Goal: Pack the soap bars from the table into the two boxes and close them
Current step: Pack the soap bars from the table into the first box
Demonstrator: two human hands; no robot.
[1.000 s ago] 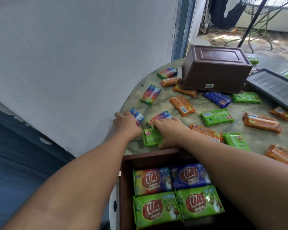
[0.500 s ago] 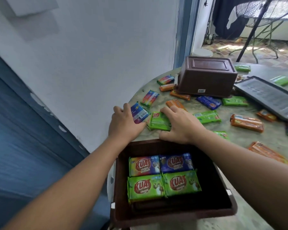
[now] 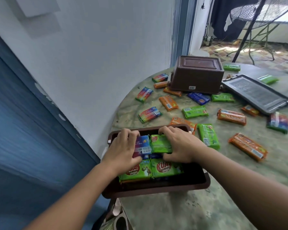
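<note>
The left hand (image 3: 123, 150) grips a blue bar (image 3: 142, 145), fingers curled over its far end and thumb at its near end, holding it over the far left part of the open box (image 3: 156, 186). The right hand (image 3: 181, 145) grips a green bar (image 3: 160, 143) the same way, fingers over the far end, thumb under the near end, just beside the blue one; the two bars touch side by side. Below them in the box lie packed bars, two green ones (image 3: 150, 170) showing along the near row. Room is left in the box along its near wall.

The box sits at the desk's (image 3: 189, 209) near left edge, its left side overhanging the rim. A second box (image 3: 196, 75) stands upside down at the far edge, with a few bars tucked against its base. A grey lid (image 3: 256, 93) lies to its right. Loose bars lie scattered over the middle and right of the desk: a green bar and an orange bar (image 3: 183, 122) just beside the open box's far right corner, others well apart. The near right part of the desk is bare.
</note>
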